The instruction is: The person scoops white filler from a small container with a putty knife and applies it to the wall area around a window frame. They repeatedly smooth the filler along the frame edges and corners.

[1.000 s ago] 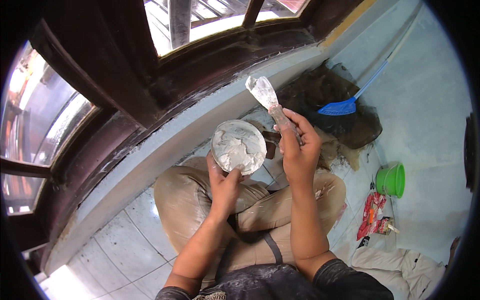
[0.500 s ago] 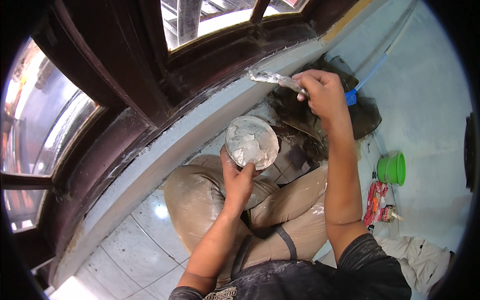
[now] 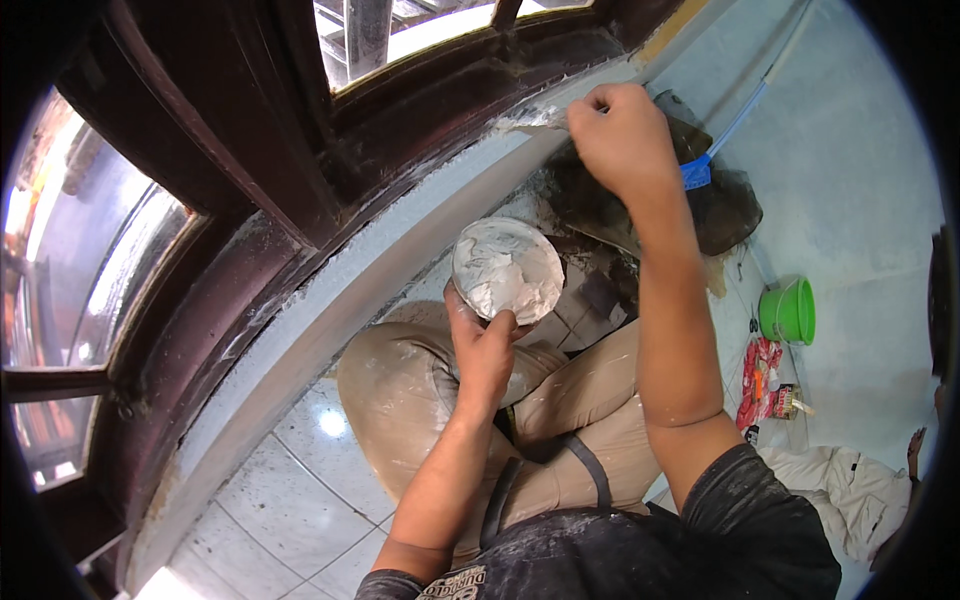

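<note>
Head view: left forearm (image 3: 440, 485) angled up from the lower edge over crossed legs in tan trousers (image 3: 395, 410). Left hand (image 3: 485, 350) grips a round bowl (image 3: 462, 262), thumb over the near rim, other fingers mostly hidden beneath. Bowl above the shins, tipped to show white putty (image 3: 515, 278).

Right arm (image 3: 682, 340) reaches up and away, elbow only slightly bent, wrist flexed to the left. Right hand (image 3: 622, 135) closed, back upward, around a putty knife (image 3: 545, 119); handle covered by the hand. Whitened blade points left, low over the pale ledge (image 3: 400, 218) beside the dark window frame (image 3: 240, 300); contact cannot be told. Blue broom (image 3: 697, 173) beyond the right forearm.
</note>
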### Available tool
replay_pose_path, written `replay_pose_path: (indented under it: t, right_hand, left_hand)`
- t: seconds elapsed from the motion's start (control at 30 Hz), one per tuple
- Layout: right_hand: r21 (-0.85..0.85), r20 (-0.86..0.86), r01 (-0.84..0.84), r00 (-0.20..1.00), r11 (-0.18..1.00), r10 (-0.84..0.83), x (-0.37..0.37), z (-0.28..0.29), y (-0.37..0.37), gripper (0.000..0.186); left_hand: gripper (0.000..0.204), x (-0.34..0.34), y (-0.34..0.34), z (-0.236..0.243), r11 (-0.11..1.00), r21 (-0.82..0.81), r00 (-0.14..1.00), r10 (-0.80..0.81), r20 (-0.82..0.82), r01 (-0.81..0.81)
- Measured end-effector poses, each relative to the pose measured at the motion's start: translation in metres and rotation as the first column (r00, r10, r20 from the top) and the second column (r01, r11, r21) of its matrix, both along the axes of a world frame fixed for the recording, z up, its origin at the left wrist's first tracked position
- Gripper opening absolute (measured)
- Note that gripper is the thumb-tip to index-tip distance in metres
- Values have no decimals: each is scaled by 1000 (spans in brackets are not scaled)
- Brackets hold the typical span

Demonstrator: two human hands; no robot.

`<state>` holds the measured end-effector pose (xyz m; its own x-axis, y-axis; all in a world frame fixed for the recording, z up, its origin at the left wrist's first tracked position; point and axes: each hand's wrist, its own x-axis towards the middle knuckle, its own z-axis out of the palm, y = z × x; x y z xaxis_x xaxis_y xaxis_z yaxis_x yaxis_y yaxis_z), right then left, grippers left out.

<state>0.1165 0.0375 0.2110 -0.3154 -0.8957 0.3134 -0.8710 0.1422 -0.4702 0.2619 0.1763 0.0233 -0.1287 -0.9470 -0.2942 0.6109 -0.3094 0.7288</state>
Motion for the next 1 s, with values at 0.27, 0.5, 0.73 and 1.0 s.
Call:
replay_pose_path:
  t: [0.27,0.5,0.73,1.0]
  right_hand:
    - [-207,22,-5,1000,978,10,33,-37,41,23]
    - [-236,214,25,976,971,27,56,-52,77,19]
    - [-330,294,82,956,941,19,5,-90,47,20]
    - [-233,419,118,908,965,-10,2,-68,68,20]
  left_hand:
    - [76,1,0,3,1000,-4,998,7,66,-7]
    - [76,3,1,3,999,31,1000,30,-9,-30]
    - [77,1,0,2,999,40,1000,7,-30,-6]
    - [78,6,-1,3,998,55,999,-8,-34,10]
